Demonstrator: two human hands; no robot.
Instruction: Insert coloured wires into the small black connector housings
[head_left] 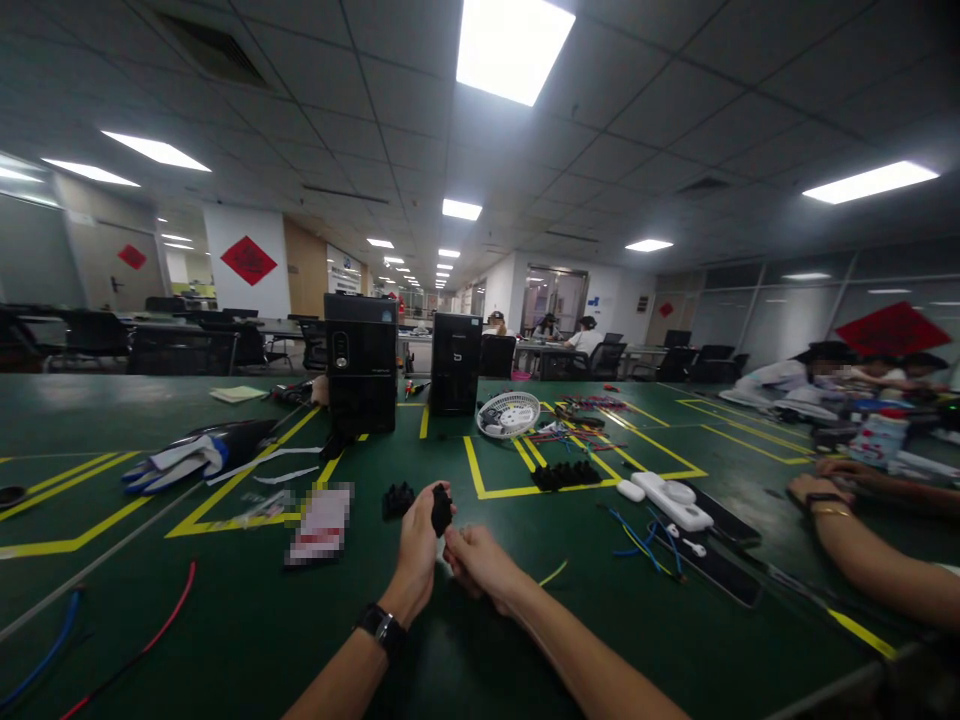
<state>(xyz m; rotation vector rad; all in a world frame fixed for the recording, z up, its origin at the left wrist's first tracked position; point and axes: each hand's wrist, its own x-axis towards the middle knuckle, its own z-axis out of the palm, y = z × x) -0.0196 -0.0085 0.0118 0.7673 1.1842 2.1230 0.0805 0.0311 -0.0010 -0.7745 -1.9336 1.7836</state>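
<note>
Where the forearms meet above the green table [225, 620], left hand [417, 545] pinching a small black part [442, 509] at its fingertips, right hand [480, 562] curled closed just beside it, black pieces [397, 499] beyond, white fan grille [508, 414], two black towers [361, 362] farthest.

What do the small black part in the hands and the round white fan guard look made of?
The small black part, pinched by the left hand beside the right hand, looks like matte moulded plastic: dull, no glint. The fan guard looks like glossy white plastic with thin ribs, though painted wire is possible.
</note>
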